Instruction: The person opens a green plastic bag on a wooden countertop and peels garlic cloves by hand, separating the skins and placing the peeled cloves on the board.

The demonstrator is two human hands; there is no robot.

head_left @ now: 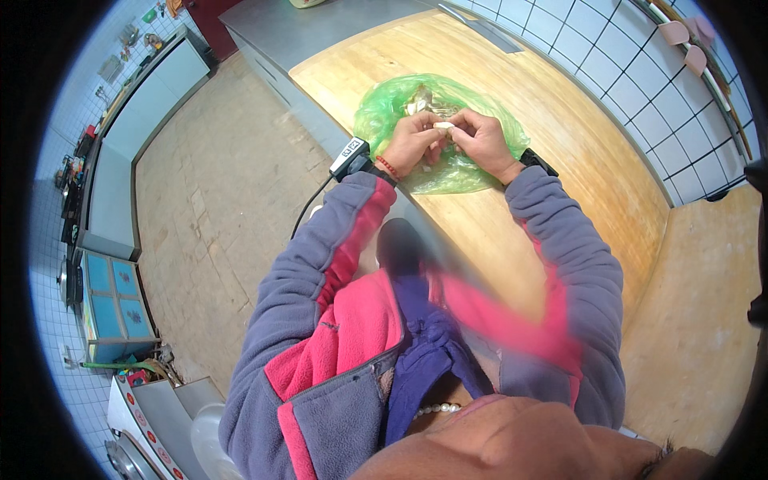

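A small white piece [444,126], possibly a garlic clove, is pinched between the fingertips of both my hands. My left hand [410,146] is closed on its left side, with the fingers curled under. From the right, my right hand [483,146] closes on the same piece with thumb and fingers. Both hands are over a thin green plastic bag [464,182] spread on the wooden board [552,128]. Just beyond my fingers, whitish pieces and brownish scraps [424,102] lie in the bag, too small to name.
A grey counter [320,36] continues beyond the board, with a dark flat strip [480,30] near the tiled wall [632,88]. The board's near-left edge drops to the floor [216,168]. Across the room stand cabinets [116,180] and a blue-panelled cupboard [118,298].
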